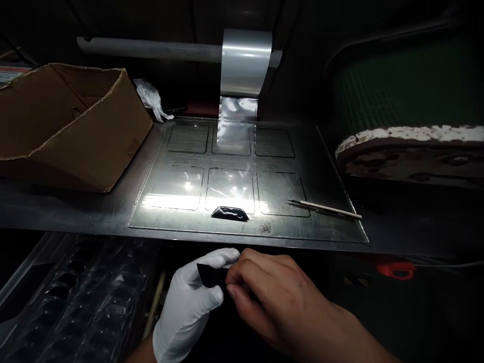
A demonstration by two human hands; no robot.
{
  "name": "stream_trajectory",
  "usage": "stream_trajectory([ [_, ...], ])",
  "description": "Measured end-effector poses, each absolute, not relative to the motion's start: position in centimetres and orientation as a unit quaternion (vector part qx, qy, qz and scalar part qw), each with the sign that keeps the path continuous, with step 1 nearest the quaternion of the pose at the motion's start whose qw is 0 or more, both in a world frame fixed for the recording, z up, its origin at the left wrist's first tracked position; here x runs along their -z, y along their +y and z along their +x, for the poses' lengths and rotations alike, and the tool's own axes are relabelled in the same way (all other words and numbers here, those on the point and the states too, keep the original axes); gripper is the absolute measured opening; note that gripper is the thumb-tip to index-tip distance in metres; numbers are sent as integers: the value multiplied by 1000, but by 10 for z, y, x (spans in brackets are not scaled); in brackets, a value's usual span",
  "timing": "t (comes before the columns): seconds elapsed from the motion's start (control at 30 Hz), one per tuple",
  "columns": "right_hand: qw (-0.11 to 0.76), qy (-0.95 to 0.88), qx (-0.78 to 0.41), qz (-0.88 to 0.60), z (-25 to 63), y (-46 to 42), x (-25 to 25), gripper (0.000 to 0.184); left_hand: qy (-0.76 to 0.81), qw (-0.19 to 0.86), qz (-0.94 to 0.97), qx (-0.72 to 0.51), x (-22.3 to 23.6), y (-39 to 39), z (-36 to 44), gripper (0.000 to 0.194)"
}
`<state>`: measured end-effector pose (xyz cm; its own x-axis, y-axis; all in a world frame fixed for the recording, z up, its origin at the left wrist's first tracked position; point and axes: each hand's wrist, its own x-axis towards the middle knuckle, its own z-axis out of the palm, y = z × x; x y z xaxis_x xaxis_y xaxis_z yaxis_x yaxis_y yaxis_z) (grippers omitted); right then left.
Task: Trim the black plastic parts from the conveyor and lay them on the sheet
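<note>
My left hand (189, 302), in a white glove, grips a small flat black piece (207, 275) between thumb and fingers. Bare, my right hand (264, 292) has its thumb and forefinger pinched together at the right end of that same piece, which they partly hide. Both hands are in front of the metal bench's near edge. Just beyond them, a glossy black trapezoid-shaped piece (230, 214) lies on a clear sheet (181, 222) marked with rounded squares. A thin pale-handled brush (328, 208) rests at the sheet's right side.
A roll of shiny film (246, 63) hangs on a bar (151, 49), its tail reaching the sheet. An open cardboard box (94, 146) stands left, with a white glove (149, 98) behind it. Clear plastic trays (91, 302) lie lower left. A large green machine part (412, 85) bulges at right.
</note>
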<state>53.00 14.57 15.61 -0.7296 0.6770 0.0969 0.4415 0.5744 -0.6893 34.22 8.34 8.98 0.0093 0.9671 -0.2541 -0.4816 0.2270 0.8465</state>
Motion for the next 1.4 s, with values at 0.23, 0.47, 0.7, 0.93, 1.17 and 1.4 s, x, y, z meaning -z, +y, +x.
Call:
stream_trajectory([
  [0.23, 99, -903, -160, -387, 532, 223, -164, 18, 389, 707, 270, -525, -92, 95, 337, 50],
  [0.47, -49, -913, -49, -402, 517, 275, -162, 24, 426, 691, 279, -513, -89, 91, 330, 35],
  [0.7, -45, -909, -71, -409, 516, 276, -154, 21, 450, 689, 299, -483, -95, 91, 323, 41],
  [0.93, 74, -849, -57, -521, 620, 255, -153, 31, 492, 587, 407, -498, -119, 110, 295, 27],
  [1.17, 68, -821, -88, -560, 699, 234, -114, 36, 635, 351, 502, -470, -142, 165, 269, 26],
  [1.4, 159, -850, -100, -492, 632, 230, -144, 27, 553, 170, 777, -248, -143, 227, 273, 36],
])
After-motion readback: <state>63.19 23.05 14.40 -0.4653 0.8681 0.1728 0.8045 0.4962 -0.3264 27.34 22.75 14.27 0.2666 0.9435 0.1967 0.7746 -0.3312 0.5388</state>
